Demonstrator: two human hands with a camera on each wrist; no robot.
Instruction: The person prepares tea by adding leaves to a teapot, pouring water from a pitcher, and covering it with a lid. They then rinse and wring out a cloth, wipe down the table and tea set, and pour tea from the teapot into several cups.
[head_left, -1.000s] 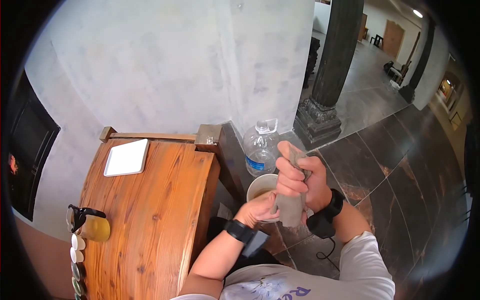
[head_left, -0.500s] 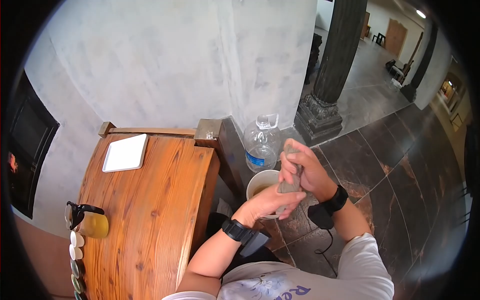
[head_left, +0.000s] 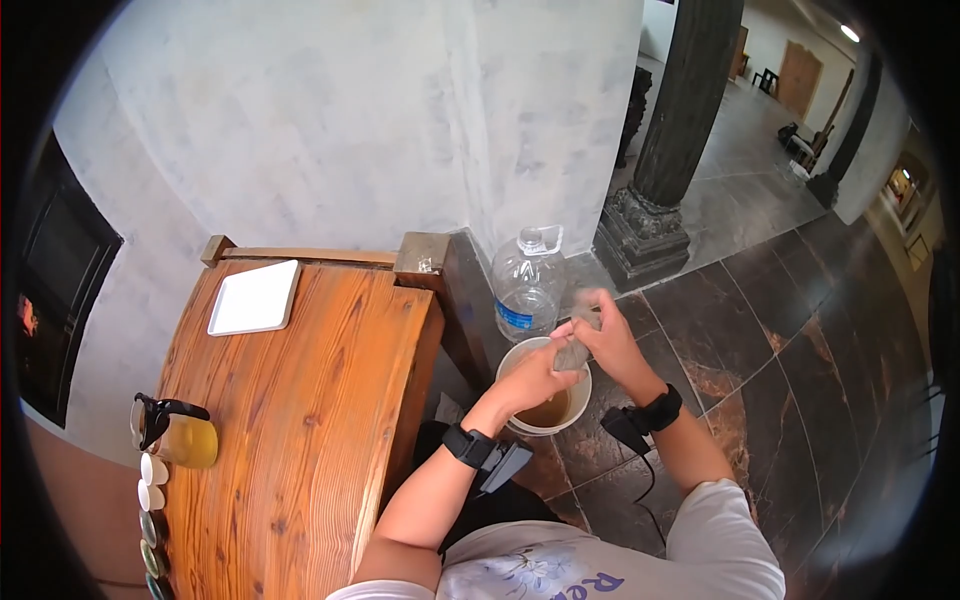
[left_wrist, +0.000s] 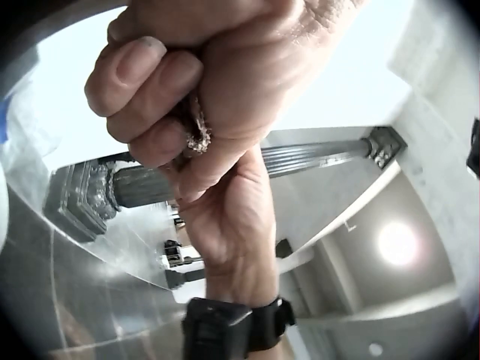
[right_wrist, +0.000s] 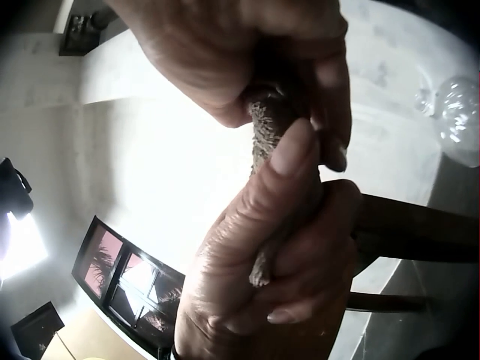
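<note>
A grey-brown cloth (head_left: 571,356) is bunched between the two hands above a white bucket (head_left: 584,400) of murky liquid. The left hand (head_left: 535,384) grips its lower part, the right hand (head_left: 610,342) its upper part. In the left wrist view, the left hand (left_wrist: 225,67) has curled fingers around a small visible bit of cloth (left_wrist: 199,135), and the right hand (left_wrist: 232,217) is close against it. The right wrist view shows twisted cloth (right_wrist: 262,135) between the right hand (right_wrist: 240,52) and left hand (right_wrist: 270,255), with a cloth end (right_wrist: 260,270) poking out.
A clear plastic bottle (head_left: 528,285) stands behind the bucket, near the wall. On the left, a wooden table (head_left: 300,400) bears a white tray (head_left: 254,298), a glass pitcher of yellow liquid (head_left: 190,440) and several small cups (head_left: 152,482). A dark column (head_left: 685,110) rises behind.
The cloth hung broad below the right hand; now it is bunched and twisted between both hands. The left hand has moved up onto it, and more of the bucket's inside shows.
</note>
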